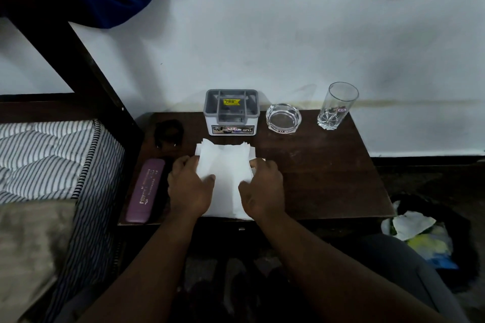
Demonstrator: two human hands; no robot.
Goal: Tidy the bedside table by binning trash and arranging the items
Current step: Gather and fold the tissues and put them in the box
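Observation:
A stack of white paper napkins (225, 165) lies on the dark wooden bedside table (322, 170), near its front edge. My left hand (187, 186) grips the stack's left side and my right hand (262, 186) grips its right side, thumbs on top. Behind the stack stands a grey-and-white compartment box (232, 113). To its right are a clear glass ashtray (283, 118) and an upright empty drinking glass (337, 105). A purple glasses case (145, 190) lies along the table's left edge, with a black object (168, 132) behind it.
A bin with a dark liner (430, 238) holding crumpled paper and wrappers sits on the floor at the right of the table. A striped mattress (47, 155) and dark bed frame border the table on the left. A white wall runs behind.

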